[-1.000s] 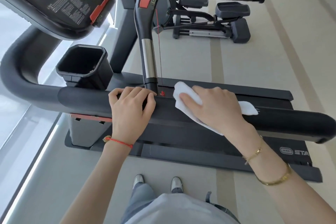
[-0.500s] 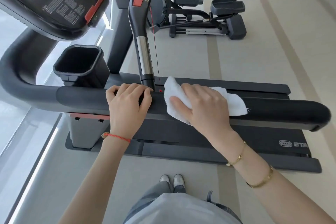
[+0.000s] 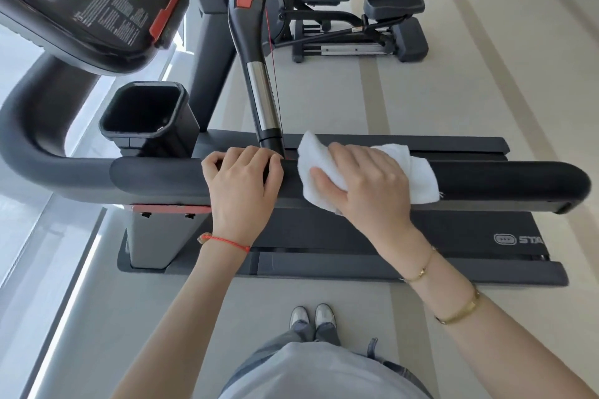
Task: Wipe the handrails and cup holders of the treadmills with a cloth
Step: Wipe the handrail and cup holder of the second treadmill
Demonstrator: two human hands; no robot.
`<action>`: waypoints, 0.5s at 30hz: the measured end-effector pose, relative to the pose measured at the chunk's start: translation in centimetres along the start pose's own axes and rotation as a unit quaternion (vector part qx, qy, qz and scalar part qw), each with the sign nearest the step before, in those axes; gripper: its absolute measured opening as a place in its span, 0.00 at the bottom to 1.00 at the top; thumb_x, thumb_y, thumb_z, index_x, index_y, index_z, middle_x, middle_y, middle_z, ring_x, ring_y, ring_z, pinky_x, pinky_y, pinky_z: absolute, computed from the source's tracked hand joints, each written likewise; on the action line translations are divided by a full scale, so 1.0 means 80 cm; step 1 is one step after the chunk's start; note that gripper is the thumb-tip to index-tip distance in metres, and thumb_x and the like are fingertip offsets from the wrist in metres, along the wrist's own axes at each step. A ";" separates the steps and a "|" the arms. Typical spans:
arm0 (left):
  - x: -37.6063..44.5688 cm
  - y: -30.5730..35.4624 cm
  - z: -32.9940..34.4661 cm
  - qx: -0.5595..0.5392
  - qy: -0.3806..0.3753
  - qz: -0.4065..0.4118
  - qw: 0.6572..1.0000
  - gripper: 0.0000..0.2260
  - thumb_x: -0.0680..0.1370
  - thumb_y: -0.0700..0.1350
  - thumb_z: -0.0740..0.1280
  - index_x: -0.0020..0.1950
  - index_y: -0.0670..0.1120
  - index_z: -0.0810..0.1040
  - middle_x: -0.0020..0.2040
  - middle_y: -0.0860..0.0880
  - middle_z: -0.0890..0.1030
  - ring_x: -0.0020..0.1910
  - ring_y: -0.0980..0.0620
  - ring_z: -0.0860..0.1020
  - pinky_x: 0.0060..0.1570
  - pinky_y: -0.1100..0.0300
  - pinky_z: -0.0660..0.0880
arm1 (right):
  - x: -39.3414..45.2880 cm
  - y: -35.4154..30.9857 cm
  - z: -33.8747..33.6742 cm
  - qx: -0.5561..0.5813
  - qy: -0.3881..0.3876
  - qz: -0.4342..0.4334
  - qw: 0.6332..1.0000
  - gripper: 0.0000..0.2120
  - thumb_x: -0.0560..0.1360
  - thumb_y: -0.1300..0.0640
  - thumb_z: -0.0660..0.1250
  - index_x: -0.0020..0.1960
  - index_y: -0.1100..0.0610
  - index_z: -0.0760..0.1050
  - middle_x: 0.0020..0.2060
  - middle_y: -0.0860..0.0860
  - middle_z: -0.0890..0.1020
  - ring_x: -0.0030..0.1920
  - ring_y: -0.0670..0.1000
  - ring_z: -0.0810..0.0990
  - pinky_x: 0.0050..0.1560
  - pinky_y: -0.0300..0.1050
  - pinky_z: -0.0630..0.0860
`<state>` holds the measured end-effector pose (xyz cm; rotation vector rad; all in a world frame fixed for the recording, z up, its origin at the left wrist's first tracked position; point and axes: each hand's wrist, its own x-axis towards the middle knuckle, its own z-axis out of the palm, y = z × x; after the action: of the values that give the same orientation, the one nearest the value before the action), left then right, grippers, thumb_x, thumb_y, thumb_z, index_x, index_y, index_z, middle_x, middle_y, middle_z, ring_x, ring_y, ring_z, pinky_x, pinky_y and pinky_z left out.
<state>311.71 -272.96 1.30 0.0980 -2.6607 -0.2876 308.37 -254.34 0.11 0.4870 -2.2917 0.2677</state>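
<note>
Cloth [image 3: 418,172]: draped over the rail [image 3: 505,181], under our right hand [image 3: 363,181]
Right grip: fingers curled, clamping cloth
Left hand [image 3: 243,185]: gripping rail, bracing
Advice: we press firmly, wrap around, sweep to the end

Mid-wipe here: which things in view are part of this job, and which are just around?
Job:
white folded cloth
black padded handrail
black square cup holder
right hand pressing the cloth
left hand gripping the rail

Just around:
black console with green button
grey elliptical machine
</note>
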 end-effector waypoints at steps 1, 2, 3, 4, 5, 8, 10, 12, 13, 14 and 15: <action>0.000 -0.001 0.000 -0.003 0.000 0.000 1.000 0.16 0.83 0.48 0.54 0.47 0.50 0.81 0.42 0.55 0.81 0.46 0.51 0.76 0.58 0.52 0.62 | -0.003 0.014 -0.004 -0.005 0.006 0.003 1.000 0.17 0.79 0.44 0.61 0.43 0.55 0.79 0.30 0.49 0.77 0.33 0.52 0.76 0.37 0.46 0.73; -0.001 -0.001 0.001 -0.005 0.000 0.000 1.000 0.16 0.83 0.48 0.54 0.47 0.50 0.81 0.42 0.55 0.81 0.46 0.51 0.76 0.58 0.52 0.62 | -0.005 0.026 -0.007 -0.013 0.012 0.018 1.000 0.17 0.79 0.44 0.60 0.41 0.55 0.78 0.29 0.49 0.76 0.32 0.52 0.75 0.36 0.45 0.72; -0.001 -0.001 0.002 -0.005 0.002 0.000 1.000 0.17 0.83 0.49 0.54 0.47 0.50 0.81 0.42 0.55 0.81 0.46 0.51 0.76 0.58 0.52 0.62 | -0.007 0.034 -0.009 -0.023 0.020 0.039 0.999 0.18 0.79 0.45 0.60 0.38 0.55 0.76 0.27 0.49 0.74 0.30 0.52 0.73 0.35 0.45 0.70; -0.001 -0.001 0.002 -0.003 0.003 0.000 1.000 0.17 0.83 0.49 0.54 0.47 0.50 0.81 0.42 0.55 0.80 0.46 0.51 0.76 0.58 0.52 0.62 | -0.007 0.036 -0.009 -0.033 0.028 0.063 0.997 0.18 0.79 0.45 0.60 0.36 0.56 0.74 0.26 0.49 0.72 0.29 0.52 0.71 0.35 0.45 0.68; 0.000 -0.001 0.002 -0.001 0.003 -0.001 1.000 0.17 0.83 0.49 0.53 0.46 0.50 0.81 0.41 0.55 0.80 0.45 0.51 0.76 0.57 0.52 0.62 | -0.006 0.032 -0.008 -0.041 0.039 0.088 0.995 0.19 0.79 0.46 0.60 0.34 0.56 0.71 0.25 0.49 0.70 0.29 0.52 0.69 0.34 0.46 0.67; 0.000 0.000 0.003 0.015 0.000 -0.002 1.000 0.19 0.84 0.49 0.50 0.47 0.50 0.80 0.40 0.55 0.78 0.45 0.51 0.75 0.56 0.53 0.61 | -0.002 -0.003 0.003 -0.044 0.058 0.111 0.991 0.19 0.79 0.48 0.60 0.33 0.56 0.68 0.26 0.50 0.69 0.29 0.52 0.67 0.34 0.47 0.69; 0.000 -0.001 0.004 0.018 -0.003 0.003 1.000 0.20 0.84 0.49 0.50 0.47 0.50 0.80 0.39 0.54 0.78 0.44 0.50 0.75 0.56 0.53 0.61 | -0.005 -0.027 0.012 -0.030 0.052 0.090 0.994 0.17 0.79 0.47 0.61 0.37 0.57 0.74 0.28 0.50 0.73 0.32 0.52 0.71 0.39 0.48 0.72; 0.000 -0.001 0.004 0.013 -0.001 0.000 1.000 0.19 0.83 0.49 0.50 0.46 0.49 0.80 0.38 0.54 0.77 0.44 0.50 0.74 0.55 0.52 0.62 | -0.004 -0.033 0.014 -0.021 0.056 0.080 0.995 0.16 0.79 0.48 0.61 0.40 0.57 0.77 0.30 0.51 0.75 0.33 0.54 0.74 0.41 0.49 0.74; 0.000 0.000 0.004 0.012 0.000 -0.005 1.000 0.18 0.83 0.48 0.51 0.45 0.49 0.79 0.38 0.54 0.77 0.43 0.50 0.74 0.55 0.52 0.62 | -0.004 -0.029 0.012 -0.021 0.057 0.072 0.996 0.16 0.79 0.47 0.61 0.40 0.57 0.78 0.30 0.50 0.76 0.34 0.54 0.74 0.42 0.49 0.74; 0.000 0.002 0.003 0.011 0.003 -0.011 1.000 0.18 0.83 0.48 0.52 0.44 0.48 0.79 0.37 0.53 0.76 0.42 0.49 0.73 0.55 0.51 0.62 | -0.004 -0.024 0.011 -0.020 0.054 0.055 0.997 0.16 0.79 0.47 0.62 0.41 0.57 0.78 0.31 0.50 0.77 0.34 0.54 0.75 0.42 0.48 0.75; 0.000 0.004 0.003 0.011 0.005 -0.017 1.000 0.17 0.83 0.47 0.52 0.42 0.48 0.78 0.36 0.53 0.76 0.41 0.49 0.73 0.55 0.51 0.63 | -0.005 -0.016 0.009 -0.017 0.049 0.034 0.998 0.16 0.79 0.47 0.62 0.43 0.57 0.79 0.32 0.50 0.78 0.35 0.54 0.76 0.42 0.48 0.75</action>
<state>311.61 -272.58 1.15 0.1506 -2.6545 -0.2672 308.74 -255.64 -0.64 0.3719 -2.2153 0.2800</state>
